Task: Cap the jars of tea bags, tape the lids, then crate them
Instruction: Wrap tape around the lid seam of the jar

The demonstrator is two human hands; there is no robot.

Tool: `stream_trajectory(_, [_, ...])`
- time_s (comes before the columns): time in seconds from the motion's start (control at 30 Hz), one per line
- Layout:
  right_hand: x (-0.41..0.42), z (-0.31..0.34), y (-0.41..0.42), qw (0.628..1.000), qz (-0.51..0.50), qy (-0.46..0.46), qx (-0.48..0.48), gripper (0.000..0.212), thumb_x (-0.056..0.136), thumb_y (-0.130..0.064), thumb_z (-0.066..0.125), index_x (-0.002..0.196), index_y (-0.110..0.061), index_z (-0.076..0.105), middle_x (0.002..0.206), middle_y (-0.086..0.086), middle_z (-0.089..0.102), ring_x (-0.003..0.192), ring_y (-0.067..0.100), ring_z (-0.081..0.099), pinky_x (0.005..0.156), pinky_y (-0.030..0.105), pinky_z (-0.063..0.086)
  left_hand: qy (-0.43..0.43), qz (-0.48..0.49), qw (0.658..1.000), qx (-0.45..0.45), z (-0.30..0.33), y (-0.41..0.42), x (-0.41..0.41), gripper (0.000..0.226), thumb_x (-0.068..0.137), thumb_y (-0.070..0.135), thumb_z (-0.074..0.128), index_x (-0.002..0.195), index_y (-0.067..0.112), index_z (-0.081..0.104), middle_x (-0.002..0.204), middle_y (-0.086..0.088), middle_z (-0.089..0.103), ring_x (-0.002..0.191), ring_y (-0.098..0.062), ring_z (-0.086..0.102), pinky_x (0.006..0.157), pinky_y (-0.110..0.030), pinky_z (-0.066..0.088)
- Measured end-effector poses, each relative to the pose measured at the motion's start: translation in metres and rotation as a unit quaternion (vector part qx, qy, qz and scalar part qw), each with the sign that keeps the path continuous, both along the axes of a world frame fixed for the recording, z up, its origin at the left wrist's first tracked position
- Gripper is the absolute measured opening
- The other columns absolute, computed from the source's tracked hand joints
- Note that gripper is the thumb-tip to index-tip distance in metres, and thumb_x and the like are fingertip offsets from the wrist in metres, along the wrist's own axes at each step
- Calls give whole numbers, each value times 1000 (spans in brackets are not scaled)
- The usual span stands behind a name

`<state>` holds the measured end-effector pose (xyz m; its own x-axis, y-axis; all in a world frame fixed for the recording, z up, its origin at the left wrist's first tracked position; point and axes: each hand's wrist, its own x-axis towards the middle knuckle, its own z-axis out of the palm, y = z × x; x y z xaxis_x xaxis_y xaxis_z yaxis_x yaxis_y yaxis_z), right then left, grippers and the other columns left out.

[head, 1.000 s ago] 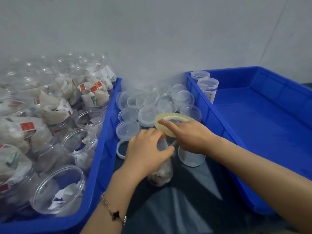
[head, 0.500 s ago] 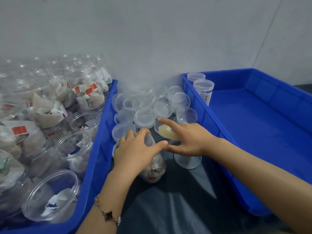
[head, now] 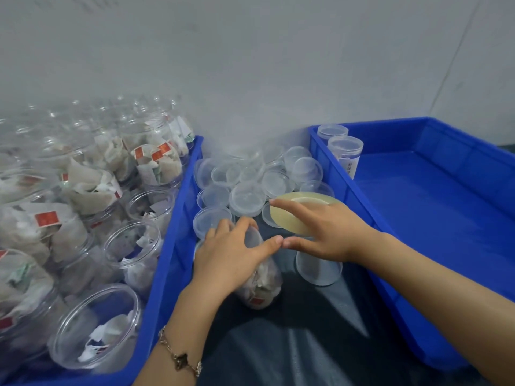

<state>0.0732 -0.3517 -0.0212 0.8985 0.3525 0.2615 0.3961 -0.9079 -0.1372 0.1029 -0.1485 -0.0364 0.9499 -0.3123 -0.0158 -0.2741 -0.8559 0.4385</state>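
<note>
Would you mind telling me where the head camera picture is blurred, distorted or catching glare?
Head view: the open jars in the left crate are smeared by motion blur; wide-angle distortion bows the right crate; soft glare streaks the dark plastic sheet; both hands, the left hand and the right hand, look fairly sharp.

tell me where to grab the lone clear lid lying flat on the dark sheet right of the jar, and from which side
Take the clear lid by its rim, coming down from above with fingers on opposite edges. It lies flat and shallow on the dark sheet, so there is no side wall to wrap. Its near edge is free; the right hand with the tape roll overhangs its far edge.
</note>
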Motion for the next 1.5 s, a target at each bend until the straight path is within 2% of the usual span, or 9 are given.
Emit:
stream_trajectory(0.13, [4,-3,4,997,-16,-44,-54,77,79,-74,26,148,-39,19,115,0,62,102,21,58,67,26,32,-34,-31,999,14,0,0,-6,86,53,95,9,112,42,41,114,12,44,110,-15,39,76,-34,38])
stream_trajectory(0.27, [3,-5,8,996,22,-75,-49,71,79,-56,63,138,-21,47,85,10,65,59,27,59,48,28,37,-79,-89,990,83,0,-8,-14,76,60,89,27,117,40,38,116,14,40,108,-14,37,73,-32,33])
stream_trajectory(0.37, [7,-7,7,998,-6,-44,-52,75,81,-64,53,144,-28,37,95,9,65,74,28,62,58,34,45,-101,-85,987,93,-1,-13,-14,67,76,72,39,129,31,37,128,9,40,116,-17,38,82,-33,36])
stream_trajectory(0.57, [11,-11,3,996,-42,-10,-79,75,80,-70,41,144,-33,31,113,2,63,100,21,59,64,26,29,-107,-74,986,105,-2,-22,-13,61,85,64,35,130,22,37,129,2,40,118,-23,37,88,-38,36])
stream_trajectory(0.77, [6,-8,-4,996,-36,36,-73,72,82,-71,35,143,-32,27,132,-5,54,115,19,53,87,39,47,-86,-52,988,121,0,-21,-8,70,74,69,22,124,23,39,125,2,42,112,-22,39,77,-34,32])
stream_trajectory(1.03, [4,-8,-4,999,-18,29,-41,65,82,-70,31,139,-39,31,129,-10,54,115,13,52,81,39,50,-47,-42,996,70,0,-12,-7,69,69,74,27,121,29,39,120,9,41,111,-18,37,75,-32,28])
stream_trajectory(1.2, [3,-7,-2,999,1,-11,-48,63,81,-64,30,136,-35,41,107,-3,63,94,21,58,74,37,49,-61,-49,994,71,1,-12,-12,60,73,69,31,118,29,39,118,8,40,107,-18,36,76,-32,29])
stream_trajectory(1.4, [4,-12,6,996,-2,-64,-59,50,87,-56,52,130,-32,55,84,0,65,76,20,59,48,19,11,-85,-42,990,104,2,-19,-14,52,80,62,31,116,25,39,119,3,42,108,-23,39,76,-34,30])
stream_trajectory(1.5, [7,-16,12,997,-25,-52,-59,45,91,-54,48,131,-35,53,90,2,66,82,23,61,51,26,12,-87,-28,989,115,3,-24,-13,53,83,60,31,117,20,40,120,-2,44,109,-27,40,79,-39,34])
